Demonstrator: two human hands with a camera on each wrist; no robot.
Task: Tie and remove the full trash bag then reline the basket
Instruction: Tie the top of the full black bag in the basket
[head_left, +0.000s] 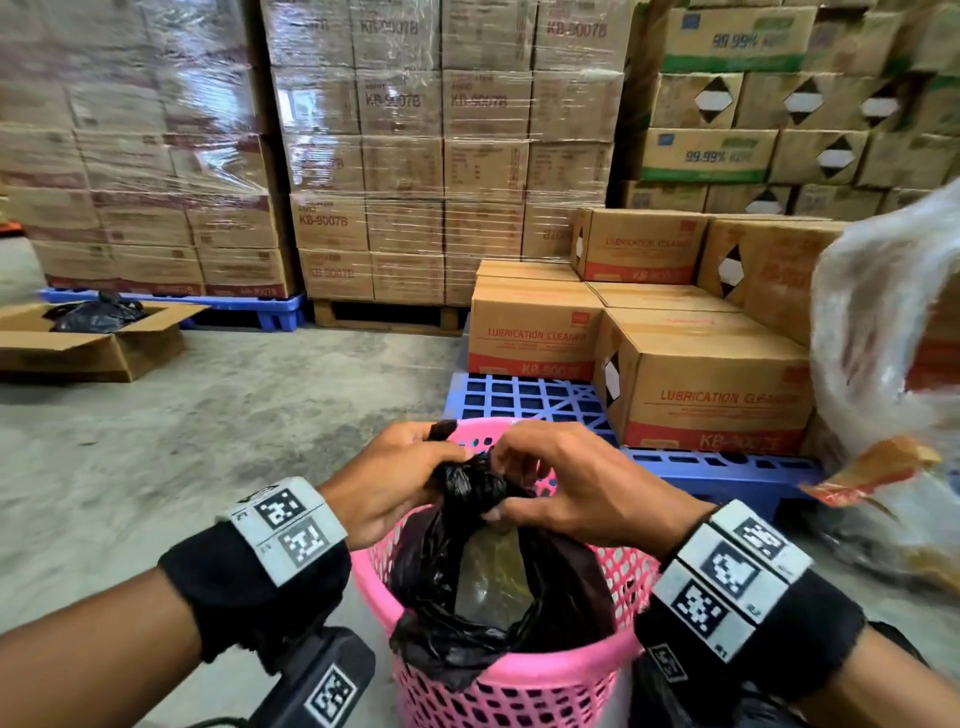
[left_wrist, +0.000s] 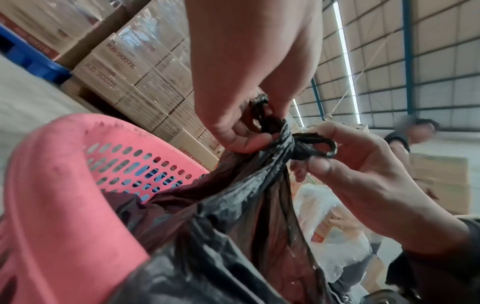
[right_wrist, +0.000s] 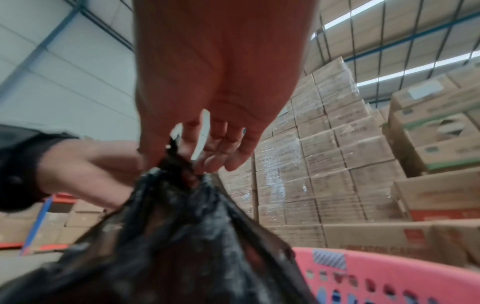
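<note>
A: Progress? The bag (head_left: 483, 571) sits in the basket (head_left: 519, 670), its neck gathered above the rim. Left hand (head_left: 400, 478) pinches one twisted tail; right hand (head_left: 566, 483) pinches the other, looped, as the left wrist view shows.

B: So the knot is half made, I'd judge. Not pulled tight. Lifting out and relining are both left. No fresh liner visible near the basket.

A: Room? Bare floor (head_left: 208, 415) runs from 9 to 11 o'clock, open for setting the bag down.

B: Tighter on the other side. Pallet (head_left: 519, 397) edge at 12 to 2 o'clock, just beside the basket, with cartons (head_left: 717, 384) stacked on it. A clear sack (head_left: 878, 332) hangs at 3 o'clock.

A: Bag's skirt drapes over the near rim at 6 o'clock; it may snag on lifting.
</note>
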